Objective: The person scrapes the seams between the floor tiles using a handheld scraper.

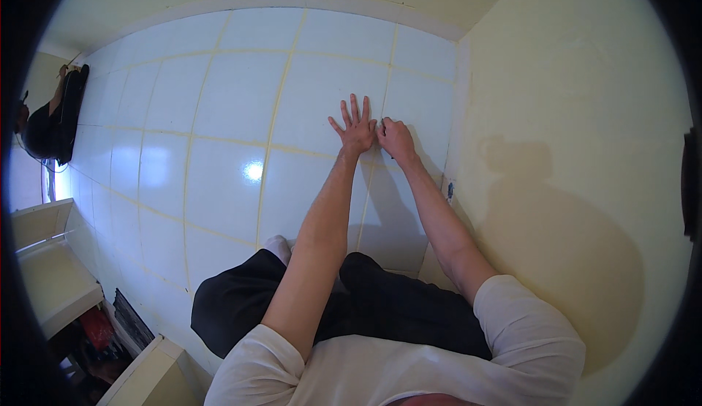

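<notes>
My left hand (356,125) lies flat on a white floor tile (322,106), fingers spread apart and holding nothing. Right beside it, my right hand (397,140) is curled into a loose fist, pinching something small and dark (379,123) that is too small to identify. Its tip rests on the cream grout line (385,91) that runs between the two hands. The hands almost touch. Both bare forearms reach out from my white T-shirt, over my black trousers (395,307).
A cream wall (570,150) rises close on the right, with a small dark fitting (448,189) low on it. Pale shelves (51,274) and a red item (95,327) stand at lower left. Another person in dark clothes (53,117) is at far left.
</notes>
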The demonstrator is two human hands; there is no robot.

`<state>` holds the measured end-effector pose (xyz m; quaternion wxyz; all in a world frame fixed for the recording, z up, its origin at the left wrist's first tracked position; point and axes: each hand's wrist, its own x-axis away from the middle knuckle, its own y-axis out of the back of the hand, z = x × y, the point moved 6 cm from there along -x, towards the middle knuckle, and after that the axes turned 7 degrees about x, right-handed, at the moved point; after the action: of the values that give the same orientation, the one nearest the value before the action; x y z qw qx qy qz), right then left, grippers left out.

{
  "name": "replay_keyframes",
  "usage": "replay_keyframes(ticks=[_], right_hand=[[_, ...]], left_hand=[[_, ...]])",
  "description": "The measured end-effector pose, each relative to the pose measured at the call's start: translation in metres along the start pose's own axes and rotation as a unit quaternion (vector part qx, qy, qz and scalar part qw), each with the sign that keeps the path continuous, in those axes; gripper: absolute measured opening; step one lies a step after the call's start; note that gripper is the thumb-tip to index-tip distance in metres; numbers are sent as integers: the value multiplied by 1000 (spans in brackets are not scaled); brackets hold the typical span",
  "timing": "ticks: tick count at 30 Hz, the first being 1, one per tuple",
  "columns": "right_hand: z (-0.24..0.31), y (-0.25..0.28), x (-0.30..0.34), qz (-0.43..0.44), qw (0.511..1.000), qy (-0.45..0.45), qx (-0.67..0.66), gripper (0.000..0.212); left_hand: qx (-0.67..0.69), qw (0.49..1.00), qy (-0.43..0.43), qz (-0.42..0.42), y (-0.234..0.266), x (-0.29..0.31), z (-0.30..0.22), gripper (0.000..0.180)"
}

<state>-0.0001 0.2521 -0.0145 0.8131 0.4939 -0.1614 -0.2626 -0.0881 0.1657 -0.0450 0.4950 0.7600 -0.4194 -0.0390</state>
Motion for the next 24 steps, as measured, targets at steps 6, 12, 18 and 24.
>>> replay_keyframes(ticks=[6,12,18,24], right_hand=[[24,2,-18,186,964,-109,-154,27],[-68,-16,18,35,874,-237,-423,28],[-27,-14,9,86,869,-213,-439,27],[-70,-12,24,70,876,-232,-417,27]], left_hand=[[-8,1000,18,-1,7,9,30,70],[7,1000,6,-3,8,10,-14,71],[-30,997,21,-69,4,4,19,77],[-11,999,25,-40,-5,13,-23,72]])
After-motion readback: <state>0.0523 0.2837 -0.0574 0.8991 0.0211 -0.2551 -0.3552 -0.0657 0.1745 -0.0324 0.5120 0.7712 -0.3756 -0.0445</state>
